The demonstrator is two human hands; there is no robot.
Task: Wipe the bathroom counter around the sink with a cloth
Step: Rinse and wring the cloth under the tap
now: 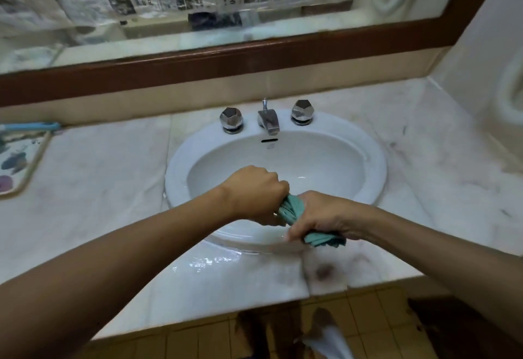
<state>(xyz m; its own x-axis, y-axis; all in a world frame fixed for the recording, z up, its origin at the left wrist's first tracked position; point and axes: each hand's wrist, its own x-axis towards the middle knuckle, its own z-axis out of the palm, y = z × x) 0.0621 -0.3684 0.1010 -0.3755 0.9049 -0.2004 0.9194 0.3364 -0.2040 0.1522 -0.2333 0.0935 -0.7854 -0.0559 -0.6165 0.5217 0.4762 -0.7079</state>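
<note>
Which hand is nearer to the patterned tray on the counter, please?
The left. The left hand grips the cloth over the sink, on the side toward the tray; the right hand grips the cloth's other end, farther off, by the sink's front rim.
</note>
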